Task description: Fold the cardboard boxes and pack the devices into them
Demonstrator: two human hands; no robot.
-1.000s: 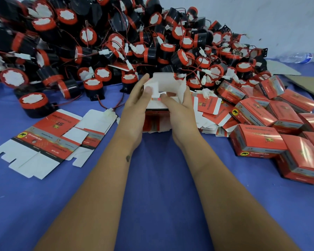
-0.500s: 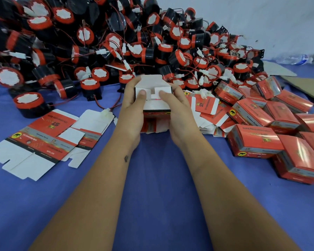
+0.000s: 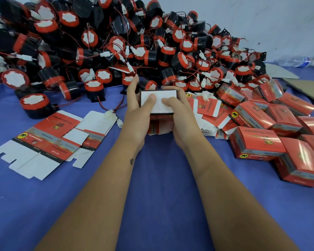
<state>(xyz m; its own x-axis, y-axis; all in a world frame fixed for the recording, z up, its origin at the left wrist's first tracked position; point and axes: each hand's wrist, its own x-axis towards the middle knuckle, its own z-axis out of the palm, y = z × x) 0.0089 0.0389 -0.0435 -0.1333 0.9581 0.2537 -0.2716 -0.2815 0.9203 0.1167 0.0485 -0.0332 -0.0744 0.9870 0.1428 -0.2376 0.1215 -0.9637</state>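
— So, sweeping from the left: what lies on the desk point(image 3: 156, 205)?

— Flat box blanks point(image 3: 43, 140), unfolded, printed side up, near the left edge. Behind them and running across the back is a big heap of black-and-red devices point(image 3: 116, 44) with trailing wires.

— And the middle?

— Both hands meet on one small box point(image 3: 158, 102), held just above the desk in front of the heap. The left hand point(image 3: 136, 113) wraps its side, fingers curled behind it and thumb pressed flat on the white top panel. The right hand point(image 3: 178, 109) grips the opposite side the same way, its thumb also on that panel.

— What changed?

— A moment ago the white end flaps stood up, open; half a second back they were being tucked. Now the panel lies flat and closed under both thumbs.

— Meaning?

— I judge one end of this box is shut, so it can be turned over and loaded with a device.

— Further right?

— More loose blanks point(image 3: 208, 109) beside the right hand, then a pile of finished boxes point(image 3: 257, 142), and a plastic bottle point(image 3: 297, 61) lying far back.
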